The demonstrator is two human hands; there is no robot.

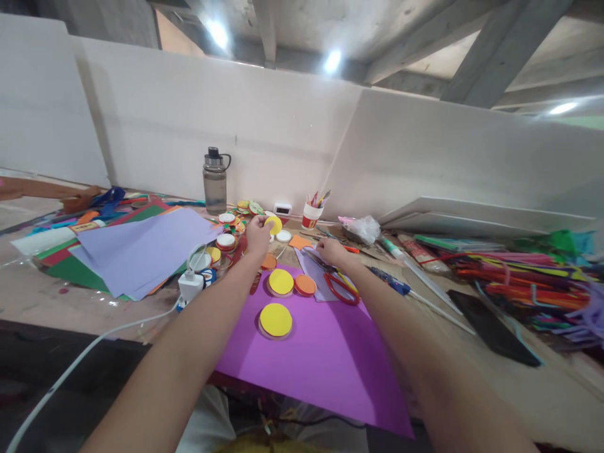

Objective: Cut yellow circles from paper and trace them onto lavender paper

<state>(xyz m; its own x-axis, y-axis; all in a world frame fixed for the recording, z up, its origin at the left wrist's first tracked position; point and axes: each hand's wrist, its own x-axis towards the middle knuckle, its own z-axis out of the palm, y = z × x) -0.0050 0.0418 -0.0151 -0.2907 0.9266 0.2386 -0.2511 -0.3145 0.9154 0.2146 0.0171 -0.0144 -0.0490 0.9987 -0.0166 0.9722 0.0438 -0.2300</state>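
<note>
My left hand (258,235) pinches a yellow paper disc (274,225) by its left edge, raised over the far part of the worktable. My right hand (332,251) is lowered to the table, fingers curled together; whatever they hold, if anything, is hidden. Beside and beneath that hand lie red-and-yellow-handled scissors (343,288) on a pale lilac sheet (323,288). Between my arms a purple sheet (311,352) carries a near yellow-topped disc (276,320), a farther yellow-topped disc (280,282) and a smaller orange-topped disc (305,285). An orange paper piece (300,242) rests between my hands.
A water bottle (216,182) and a cup of pencils (312,215) stand at the back. Coloured sheets (146,248) and a white plug adapter (190,286) with its cable are left. A glue gun (389,281), a black slab (493,327) and pipe cleaners (533,277) lie right.
</note>
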